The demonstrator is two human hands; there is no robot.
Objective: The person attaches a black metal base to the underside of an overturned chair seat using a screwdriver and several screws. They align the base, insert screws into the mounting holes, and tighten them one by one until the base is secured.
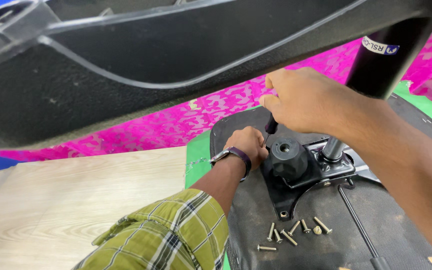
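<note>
Screwdriver (pixel 271 125) work goes best with the shaft kept upright and square on the screw, pressing down while turning, so the tip does not slip off the black plate (pixel 296 187). Right hand (pixel 303 100) is clenched around the handle from above. Left hand (pixel 248 145) is curled at the tip, steadying it beside the knob (pixel 288 157). Loose screws (pixel 293 232) lie near on the seat underside (pixel 256 220).

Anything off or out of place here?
Mostly fine. Loose bolts lie scattered on the upturned seat base below the black bracket. Right hand holds a screwdriver; left hand steadies its tip.
</note>
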